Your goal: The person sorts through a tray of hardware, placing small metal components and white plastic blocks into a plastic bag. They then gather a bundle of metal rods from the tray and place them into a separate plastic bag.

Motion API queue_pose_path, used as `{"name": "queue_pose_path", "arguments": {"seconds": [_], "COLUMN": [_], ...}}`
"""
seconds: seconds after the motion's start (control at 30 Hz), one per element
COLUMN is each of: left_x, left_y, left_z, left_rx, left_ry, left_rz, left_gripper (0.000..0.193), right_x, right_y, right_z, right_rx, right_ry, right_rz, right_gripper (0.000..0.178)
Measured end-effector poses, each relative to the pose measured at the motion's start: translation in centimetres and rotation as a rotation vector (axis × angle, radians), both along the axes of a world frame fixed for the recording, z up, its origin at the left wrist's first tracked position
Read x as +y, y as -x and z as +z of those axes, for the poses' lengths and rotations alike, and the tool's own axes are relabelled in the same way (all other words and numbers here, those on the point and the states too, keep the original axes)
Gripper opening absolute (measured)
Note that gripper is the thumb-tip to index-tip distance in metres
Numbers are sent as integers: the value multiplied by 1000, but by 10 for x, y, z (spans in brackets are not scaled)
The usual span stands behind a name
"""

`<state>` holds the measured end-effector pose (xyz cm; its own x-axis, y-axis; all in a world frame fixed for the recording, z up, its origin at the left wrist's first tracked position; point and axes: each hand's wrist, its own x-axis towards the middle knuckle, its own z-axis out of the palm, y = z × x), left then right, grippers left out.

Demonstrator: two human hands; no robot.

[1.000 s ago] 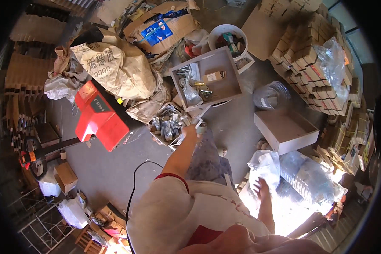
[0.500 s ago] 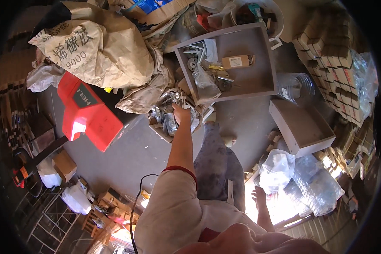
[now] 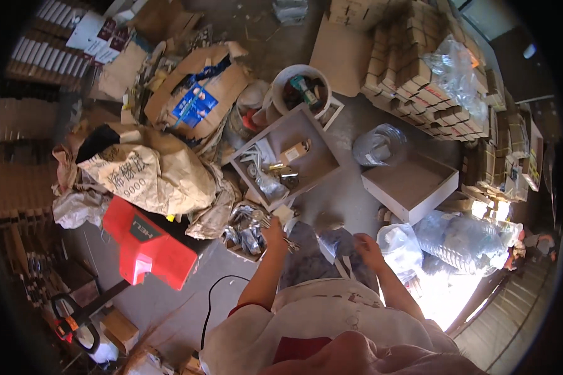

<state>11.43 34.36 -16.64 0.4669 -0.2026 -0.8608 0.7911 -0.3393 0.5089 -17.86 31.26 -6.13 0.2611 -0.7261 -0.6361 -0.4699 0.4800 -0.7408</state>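
Note:
My left hand (image 3: 273, 234) is closed around a small bunch of thin metal pieces (image 3: 290, 242), whose tips stick out beside my left thigh. Their exact kind is too small to make out. Just left of that hand sits a cardboard box (image 3: 244, 255) filled with metal parts and plastic-wrapped bits. My right hand (image 3: 367, 251) hangs by my right thigh with its fingers loosely apart, and no object shows in it. In front of me lies a grey-brown drawer-like tray (image 3: 322, 165) holding a small carton (image 3: 295, 152), metal brackets (image 3: 254, 157) and a plastic bag (image 3: 270, 186).
A red pallet jack (image 3: 153, 250) stands at the left beside a large brown paper sack (image 3: 162, 178). Beyond the tray is a white bucket (image 3: 319, 72) of tools. At right are another tray (image 3: 413, 181), a clear plastic roll (image 3: 379, 145), plastic bags (image 3: 401, 245) and stacked bundles (image 3: 428, 94).
My left hand has lifted out of the cardboard box and drawn back toward me with metal pieces in it. My right hand has come forward to my thigh. The view has shifted.

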Motion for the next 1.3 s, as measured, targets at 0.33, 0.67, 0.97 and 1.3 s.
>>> {"name": "queue_pose_path", "arguments": {"seconds": [0.33,0.67,0.97,1.3], "left_x": [-201,-348,-462,-582], "left_y": [195,300,318,264], "left_z": [186,182,160,167], "left_rx": [479,333,365,224], "left_ry": [489,507,430,243], "left_rz": [-1082,-1201,-1196,-1144], "left_gripper": [17,15,12,16], "right_x": [-139,-210,-347,-562], "right_y": [64,230,313,404], "right_z": [111,92,17,-40], "right_rx": [190,57,400,-189], "right_ry": [766,469,320,-28], "right_rz": [-33,-924,-1061,-1795], "right_gripper": [52,42,54,45]}}
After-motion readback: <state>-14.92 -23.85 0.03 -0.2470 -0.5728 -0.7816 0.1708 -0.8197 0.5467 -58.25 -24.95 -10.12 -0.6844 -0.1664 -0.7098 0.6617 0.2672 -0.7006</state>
